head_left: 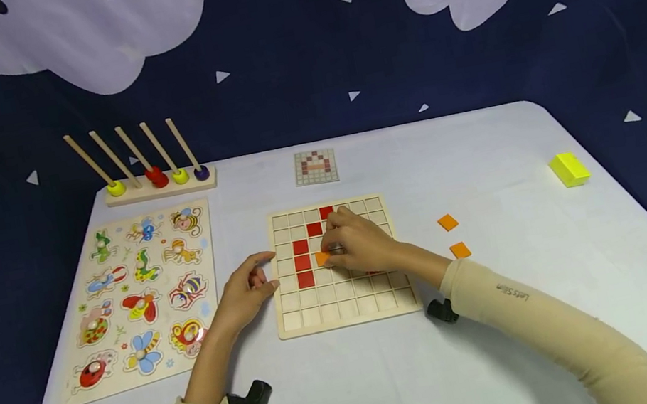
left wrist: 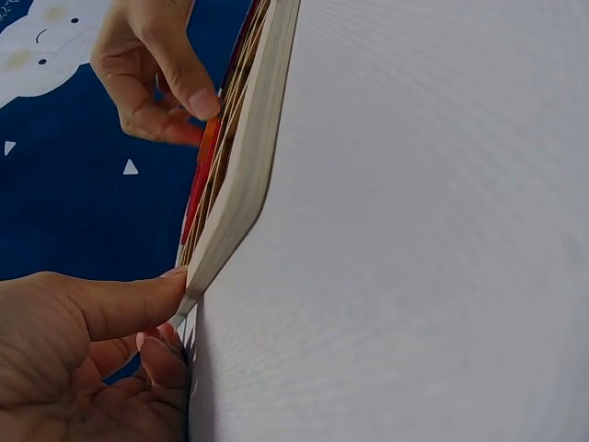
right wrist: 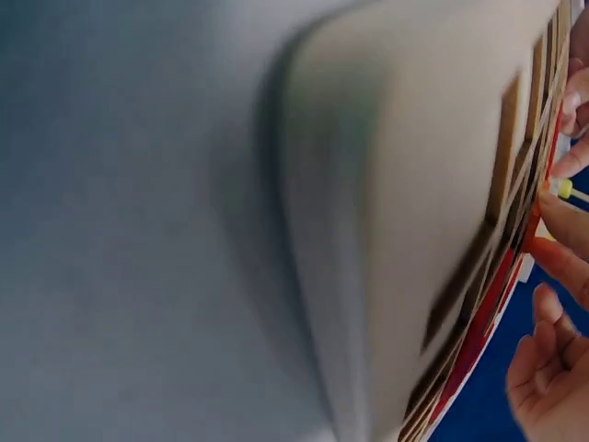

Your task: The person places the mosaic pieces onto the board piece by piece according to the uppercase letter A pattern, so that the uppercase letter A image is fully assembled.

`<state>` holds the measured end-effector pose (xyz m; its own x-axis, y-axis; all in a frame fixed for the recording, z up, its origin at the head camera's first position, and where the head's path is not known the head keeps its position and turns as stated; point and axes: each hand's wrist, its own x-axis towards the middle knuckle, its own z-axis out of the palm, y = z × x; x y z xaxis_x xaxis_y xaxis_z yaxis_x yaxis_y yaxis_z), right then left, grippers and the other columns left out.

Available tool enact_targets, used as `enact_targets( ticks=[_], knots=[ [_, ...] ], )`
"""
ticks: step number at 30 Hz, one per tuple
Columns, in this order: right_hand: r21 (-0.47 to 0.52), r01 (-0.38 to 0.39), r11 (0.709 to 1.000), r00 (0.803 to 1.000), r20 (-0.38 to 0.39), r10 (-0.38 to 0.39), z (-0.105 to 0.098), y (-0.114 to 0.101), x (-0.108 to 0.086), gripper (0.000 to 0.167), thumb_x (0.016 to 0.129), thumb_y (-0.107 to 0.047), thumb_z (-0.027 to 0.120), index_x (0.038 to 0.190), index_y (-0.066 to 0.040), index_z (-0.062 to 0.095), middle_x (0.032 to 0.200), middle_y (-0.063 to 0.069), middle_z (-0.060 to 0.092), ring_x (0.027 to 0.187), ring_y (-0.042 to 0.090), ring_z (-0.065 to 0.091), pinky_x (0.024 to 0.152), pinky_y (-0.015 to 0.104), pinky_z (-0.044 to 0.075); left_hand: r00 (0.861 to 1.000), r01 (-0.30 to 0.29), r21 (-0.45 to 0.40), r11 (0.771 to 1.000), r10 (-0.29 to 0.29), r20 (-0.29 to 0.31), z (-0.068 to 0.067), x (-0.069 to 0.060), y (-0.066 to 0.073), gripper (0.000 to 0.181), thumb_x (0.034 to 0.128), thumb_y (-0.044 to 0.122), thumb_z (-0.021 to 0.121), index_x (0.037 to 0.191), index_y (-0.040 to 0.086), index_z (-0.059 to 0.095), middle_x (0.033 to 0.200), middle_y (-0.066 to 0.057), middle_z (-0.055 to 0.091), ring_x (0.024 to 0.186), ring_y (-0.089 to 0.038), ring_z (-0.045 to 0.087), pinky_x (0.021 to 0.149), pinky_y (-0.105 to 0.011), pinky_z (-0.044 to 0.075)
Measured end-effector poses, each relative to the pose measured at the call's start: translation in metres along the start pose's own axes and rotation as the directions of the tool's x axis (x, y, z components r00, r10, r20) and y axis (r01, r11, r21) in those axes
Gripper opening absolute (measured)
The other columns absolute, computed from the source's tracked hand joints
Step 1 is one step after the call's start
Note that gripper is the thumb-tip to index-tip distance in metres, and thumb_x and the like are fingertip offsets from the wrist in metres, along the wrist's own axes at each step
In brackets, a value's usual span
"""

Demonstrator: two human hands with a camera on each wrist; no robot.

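Note:
A wooden grid board (head_left: 317, 315) lies in the middle of the table with several red square tiles (head_left: 306, 279) set in its cells. My right hand (head_left: 363, 242) is over the board and pinches an orange square tile (head_left: 322, 258) at a cell just right of the red column. In the left wrist view, that thumb and finger meet at the orange tile (left wrist: 211, 138). My left hand (head_left: 244, 295) rests its thumb and a fingertip against the board's left edge, the other fingers loosely bent. The right hand hides some cells and part of a red tile.
Two loose orange tiles (head_left: 448, 222) lie right of the board. Behind it is a small pattern card (head_left: 315, 167). An insect puzzle board (head_left: 118, 325) and a peg stand (head_left: 165, 188) are at left. A yellow block (head_left: 569, 169) sits far right.

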<state>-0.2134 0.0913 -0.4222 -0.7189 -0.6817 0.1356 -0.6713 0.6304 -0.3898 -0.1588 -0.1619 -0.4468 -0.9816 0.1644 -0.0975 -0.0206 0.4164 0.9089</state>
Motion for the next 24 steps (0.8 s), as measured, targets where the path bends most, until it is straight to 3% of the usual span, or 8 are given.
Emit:
enact_targets(
  ticks=[8, 13, 20, 24],
  knots=[
    [-0.016, -0.111, 0.994, 0.993, 0.036, 0.112, 0.000, -0.008, 0.004, 0.015, 0.084, -0.027, 0.080, 0.089, -0.013, 0.074, 0.093, 0.004, 0.060, 0.089, 0.020, 0.044, 0.078, 0.032, 0.040, 1.000, -0.007, 0.021, 1.000, 0.007, 0.009, 0.001, 0.002, 0.004, 0.047, 0.0896, -0.003, 0.065, 0.135, 0.000, 0.055, 0.085, -0.005, 0.044, 0.076, -0.014, 0.040, 0.066, -0.023, 0.034],
    [-0.005, -0.130, 0.992, 0.990, 0.064, 0.130, -0.001, -0.007, 0.001, 0.023, 0.086, -0.031, 0.078, 0.100, -0.014, 0.074, 0.095, 0.005, 0.057, 0.092, 0.020, 0.043, 0.081, 0.032, 0.042, 1.000, -0.004, 0.020, 1.000, 0.004, 0.013, 0.001, 0.002, 0.003, 0.046, 0.0896, -0.003, 0.065, 0.135, -0.001, 0.055, 0.084, -0.004, 0.044, 0.076, -0.014, 0.040, 0.066, -0.023, 0.035],
    [0.026, -0.114, 0.993, 0.993, -0.033, 0.115, -0.019, 0.019, -0.026, 0.033, 0.082, -0.028, 0.082, 0.109, -0.011, 0.075, 0.097, 0.007, 0.055, 0.093, 0.020, 0.041, 0.080, 0.035, 0.039, 1.000, 0.016, 0.018, 1.000, -0.016, 0.023, 0.000, 0.001, 0.000, 0.047, 0.0909, -0.002, 0.064, 0.137, 0.001, 0.053, 0.085, -0.004, 0.043, 0.076, -0.014, 0.040, 0.066, -0.023, 0.035],
    [0.015, -0.165, 0.986, 0.985, -0.056, 0.166, -0.039, 0.044, -0.052, 0.031, 0.080, -0.022, 0.083, 0.109, -0.011, 0.077, 0.099, 0.008, 0.055, 0.094, 0.022, 0.039, 0.081, 0.036, 0.037, 0.999, 0.023, 0.005, 1.000, -0.023, 0.034, -0.001, 0.000, 0.001, 0.048, 0.0915, -0.002, 0.063, 0.138, 0.001, 0.052, 0.085, -0.004, 0.043, 0.075, -0.014, 0.040, 0.065, -0.023, 0.035]
  ],
)
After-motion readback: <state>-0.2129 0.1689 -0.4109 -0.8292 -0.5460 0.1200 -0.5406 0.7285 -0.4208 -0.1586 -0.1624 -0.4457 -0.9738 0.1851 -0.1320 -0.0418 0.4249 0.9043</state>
